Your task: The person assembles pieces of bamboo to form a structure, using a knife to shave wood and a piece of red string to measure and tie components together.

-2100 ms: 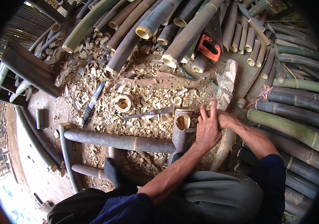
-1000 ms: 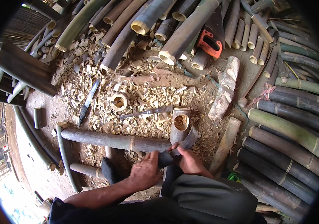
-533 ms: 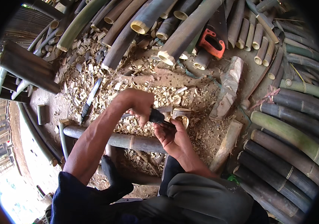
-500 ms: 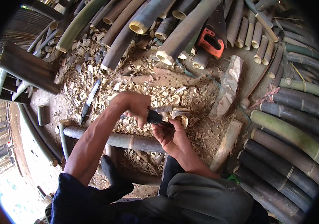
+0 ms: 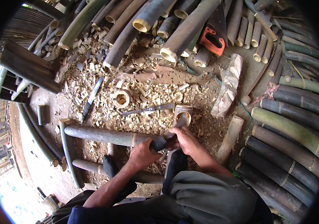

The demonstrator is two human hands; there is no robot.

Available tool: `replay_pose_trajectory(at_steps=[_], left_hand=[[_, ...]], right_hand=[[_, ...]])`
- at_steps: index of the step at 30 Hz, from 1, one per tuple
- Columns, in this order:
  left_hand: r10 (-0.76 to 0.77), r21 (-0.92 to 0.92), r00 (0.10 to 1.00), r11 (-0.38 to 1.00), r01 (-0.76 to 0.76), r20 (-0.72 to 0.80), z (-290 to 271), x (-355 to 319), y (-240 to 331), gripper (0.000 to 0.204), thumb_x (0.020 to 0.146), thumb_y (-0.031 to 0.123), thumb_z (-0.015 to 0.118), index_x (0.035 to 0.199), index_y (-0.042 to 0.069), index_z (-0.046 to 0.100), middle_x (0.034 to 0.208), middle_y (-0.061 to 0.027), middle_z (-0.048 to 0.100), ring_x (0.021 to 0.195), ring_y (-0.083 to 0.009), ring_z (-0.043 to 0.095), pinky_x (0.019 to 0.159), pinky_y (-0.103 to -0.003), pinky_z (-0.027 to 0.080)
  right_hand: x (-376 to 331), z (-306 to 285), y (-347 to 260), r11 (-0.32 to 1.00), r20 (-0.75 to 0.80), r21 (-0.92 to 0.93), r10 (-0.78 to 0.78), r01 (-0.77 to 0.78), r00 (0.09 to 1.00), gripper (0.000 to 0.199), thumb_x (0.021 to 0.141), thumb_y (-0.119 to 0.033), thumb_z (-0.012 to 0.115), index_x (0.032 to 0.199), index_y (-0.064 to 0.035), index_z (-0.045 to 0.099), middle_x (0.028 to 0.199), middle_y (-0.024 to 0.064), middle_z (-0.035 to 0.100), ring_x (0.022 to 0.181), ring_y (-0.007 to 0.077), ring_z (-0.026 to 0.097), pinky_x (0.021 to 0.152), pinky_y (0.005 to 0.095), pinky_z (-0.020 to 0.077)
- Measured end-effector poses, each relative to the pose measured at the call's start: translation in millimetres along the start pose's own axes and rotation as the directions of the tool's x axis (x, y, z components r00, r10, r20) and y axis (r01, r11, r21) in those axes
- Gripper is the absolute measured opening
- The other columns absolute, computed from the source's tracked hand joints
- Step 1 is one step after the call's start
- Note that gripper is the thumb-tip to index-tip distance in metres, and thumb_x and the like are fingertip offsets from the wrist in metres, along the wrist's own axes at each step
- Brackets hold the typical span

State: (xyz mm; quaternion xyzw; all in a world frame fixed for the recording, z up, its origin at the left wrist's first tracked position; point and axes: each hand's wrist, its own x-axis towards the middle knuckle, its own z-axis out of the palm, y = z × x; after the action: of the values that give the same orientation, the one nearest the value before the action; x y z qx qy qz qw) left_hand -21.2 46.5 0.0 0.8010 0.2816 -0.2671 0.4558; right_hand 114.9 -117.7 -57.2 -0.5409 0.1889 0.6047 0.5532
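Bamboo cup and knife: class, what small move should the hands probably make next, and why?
Probably draw the knife down the bamboo cup. The left hand grips the dark handle, the right hand steadies the blade against the cup's side, and shavings lie around.

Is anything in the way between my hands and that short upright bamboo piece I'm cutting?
Nothing visible. The right hand touches the upright bamboo piece, and the left hand grips a dark-handled knife pointed at its base; only loose shavings lie around.

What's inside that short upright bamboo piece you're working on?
The bamboo piece is hollow with a pale inner wall. The knife blade reaches its rim, held by both hands. Its bottom is in shadow, and the right hand covers its lower outside.
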Motion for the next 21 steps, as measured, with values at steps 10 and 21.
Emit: replay_pose_trajectory(at_steps=[10, 21], left_hand=[[0.381, 0.775, 0.924, 0.596, -0.212, -0.040, -61, 38, 94, 0.020, 0.078, 0.015, 0.075, 0.093, 0.001, 0.070, 0.082, -0.0158, 0.073, 0.083, -0.0280, 0.073, 0.078, -0.044, 0.056], [0.814, 0.359, 0.378, 0.226, -0.905, 0.440, 30, -1, 132, 0.048, 0.080, 0.016, 0.077, 0.122, 0.002, 0.062, 0.126, -0.0260, 0.064, 0.103, -0.0347, 0.071, 0.080, -0.045, 0.061]], right_hand=[[9, 17, 12, 0.614, 0.199, 0.788, -0.329, 0.049, 0.923, 0.031, 0.105, -0.031, 0.050, 0.117, -0.0054, 0.062, 0.110, 0.0115, 0.071, 0.093, 0.0272, 0.071, 0.089, 0.0528, 0.0579], [-54, -53, 59, 0.955, -0.133, -0.044, -0.296, 0.293, 0.946, 0.036, 0.098, -0.023, 0.066, 0.128, -0.0058, 0.056, 0.114, 0.0079, 0.064, 0.108, 0.0189, 0.062, 0.093, 0.0372, 0.0522]])
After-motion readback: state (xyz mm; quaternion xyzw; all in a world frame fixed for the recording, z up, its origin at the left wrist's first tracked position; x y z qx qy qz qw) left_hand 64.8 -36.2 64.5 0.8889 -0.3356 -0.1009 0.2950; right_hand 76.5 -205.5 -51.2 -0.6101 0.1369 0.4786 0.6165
